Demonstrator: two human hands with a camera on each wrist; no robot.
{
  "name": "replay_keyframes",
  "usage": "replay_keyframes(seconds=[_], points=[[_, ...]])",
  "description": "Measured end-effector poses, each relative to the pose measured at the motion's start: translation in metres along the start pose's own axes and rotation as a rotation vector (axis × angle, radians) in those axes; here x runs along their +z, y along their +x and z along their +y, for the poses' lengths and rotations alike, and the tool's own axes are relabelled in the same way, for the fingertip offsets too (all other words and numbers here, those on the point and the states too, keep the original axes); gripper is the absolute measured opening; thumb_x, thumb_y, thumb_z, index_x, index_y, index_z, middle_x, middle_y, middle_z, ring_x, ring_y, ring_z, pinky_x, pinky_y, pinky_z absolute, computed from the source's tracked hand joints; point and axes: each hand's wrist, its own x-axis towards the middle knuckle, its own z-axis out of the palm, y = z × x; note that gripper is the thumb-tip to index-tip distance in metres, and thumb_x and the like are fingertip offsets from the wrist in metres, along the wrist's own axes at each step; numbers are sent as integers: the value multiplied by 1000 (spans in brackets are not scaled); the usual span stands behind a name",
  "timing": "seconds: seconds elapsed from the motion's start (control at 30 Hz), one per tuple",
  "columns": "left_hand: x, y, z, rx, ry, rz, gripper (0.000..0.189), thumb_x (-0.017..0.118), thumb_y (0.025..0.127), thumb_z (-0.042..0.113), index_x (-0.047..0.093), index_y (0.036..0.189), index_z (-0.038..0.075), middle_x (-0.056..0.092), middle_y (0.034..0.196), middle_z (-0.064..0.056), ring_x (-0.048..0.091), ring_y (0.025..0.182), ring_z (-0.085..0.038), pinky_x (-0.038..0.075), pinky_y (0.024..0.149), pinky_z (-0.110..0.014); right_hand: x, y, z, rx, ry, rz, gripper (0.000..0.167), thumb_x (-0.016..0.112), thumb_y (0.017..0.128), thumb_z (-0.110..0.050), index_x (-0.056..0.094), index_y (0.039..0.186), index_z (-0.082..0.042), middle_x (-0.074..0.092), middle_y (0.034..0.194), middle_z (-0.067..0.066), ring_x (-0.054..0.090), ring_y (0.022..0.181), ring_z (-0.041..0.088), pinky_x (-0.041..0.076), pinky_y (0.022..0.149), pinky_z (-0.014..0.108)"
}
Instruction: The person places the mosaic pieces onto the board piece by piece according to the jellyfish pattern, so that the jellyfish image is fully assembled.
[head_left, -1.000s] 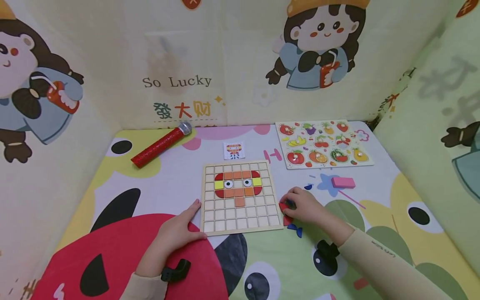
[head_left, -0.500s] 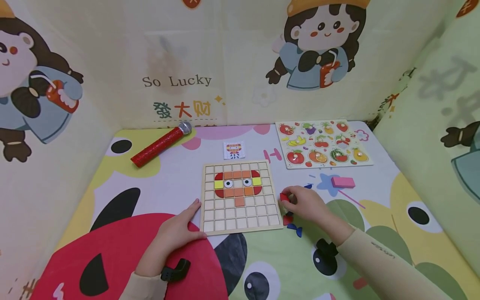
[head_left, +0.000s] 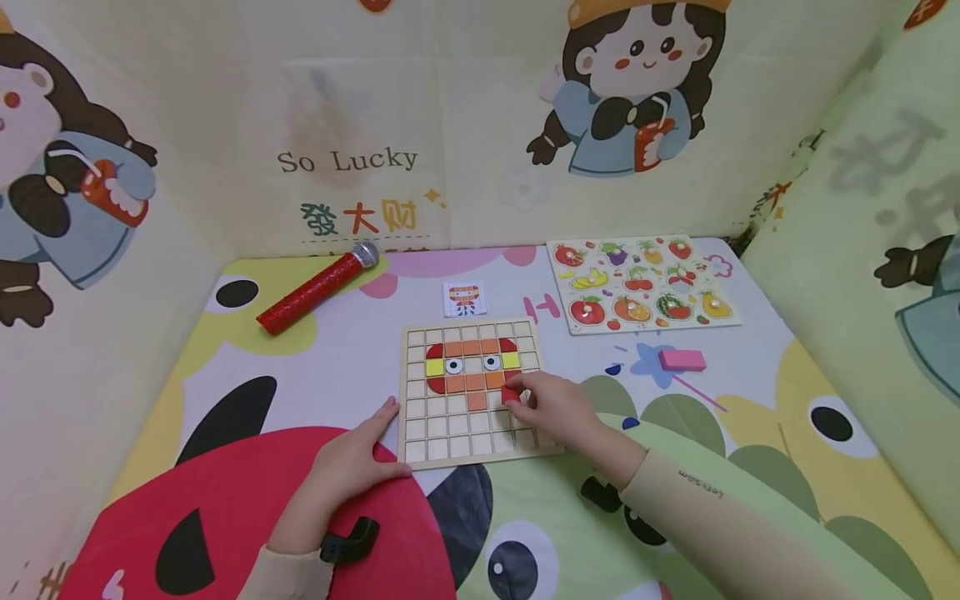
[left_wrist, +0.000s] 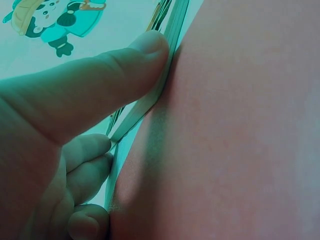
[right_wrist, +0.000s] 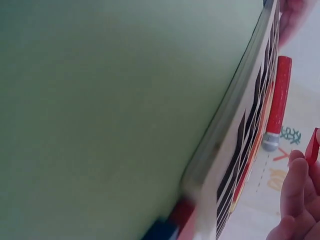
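Observation:
A wooden grid board (head_left: pixel 459 427) lies in the middle of the table in the head view. Red, orange and yellow tiles and two eye tiles form a face on it. My right hand (head_left: pixel 558 412) pinches a red tile (head_left: pixel 510 395) over the board's right half, just under the face; the right wrist view shows this red tile (right_wrist: pixel 313 145) between the fingertips. My left hand (head_left: pixel 345 471) rests against the board's left side, thumb at the near corner. Along the board's edge lies the thumb (left_wrist: pixel 125 70) in the left wrist view. A small picture card (head_left: pixel 465 298) lies behind the board.
A red toy microphone (head_left: pixel 311 293) lies back left, a fruit puzzle board (head_left: pixel 637 287) back right. Before the puzzle sits a pink block (head_left: pixel 682 360). Blue pieces (head_left: pixel 613 369) lie right of the grid board. The right wrist view has a red piece (right_wrist: pixel 181 212) beside the board's edge.
My right hand has picked up a red tile from beside the board and carried it left over the grid. My left hand stays at the board's edge.

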Motion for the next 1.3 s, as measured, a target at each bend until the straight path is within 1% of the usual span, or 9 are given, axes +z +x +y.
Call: replay_keyframes(seconds=[0.1,0.33,0.43,0.67,0.8,1.03,1.3], points=[[0,0,0,-1,2,2,109,82,53,46,26,144,27,38,144,-5,47,118,-27,53,64,-33,4,4,-6,-1,-26,5,27,68,79,-33,66,104,-21,54,71,-10,46,60,8,36,51,22],[0,0,-1,3,6,10,109,82,53,46,26,144,27,36,145,-4,46,120,-27,53,64,-34,10,11,-12,20,41,-2,29,67,81,-33,66,106,-20,61,82,-11,47,60,8,38,50,23],[-1,0,-1,5,4,10,109,82,53,46,26,144,27,36,145,-5,45,121,-28,54,64,-34,11,13,-11,15,40,-20,28,67,81,-33,67,105,-19,62,84,-11,48,61,8,39,52,22],[-1,0,-1,5,1,12,109,82,53,45,26,144,26,36,145,-4,45,121,-28,54,65,-35,11,17,-10,19,-7,-76,26,68,79,-34,67,100,-18,61,77,-9,50,65,8,41,56,23],[-1,0,-1,2,5,9,108,82,53,46,26,144,27,37,144,-4,46,120,-27,53,65,-34,13,19,-8,33,-34,-95,26,67,80,-34,67,101,-19,62,77,-9,52,67,7,42,59,24],[-1,-1,0,-1,-12,-1,108,82,53,45,26,144,28,38,143,-5,46,119,-27,53,64,-34,16,23,-6,-11,-94,-118,24,66,81,-34,67,99,-19,63,77,-9,53,68,6,44,62,25],[0,-1,-1,0,-8,7,109,83,52,44,26,144,28,39,142,-6,48,116,-26,53,62,-33,18,25,-3,-40,-135,-122,26,66,81,-33,66,103,-19,61,77,-9,51,69,7,42,62,24]])
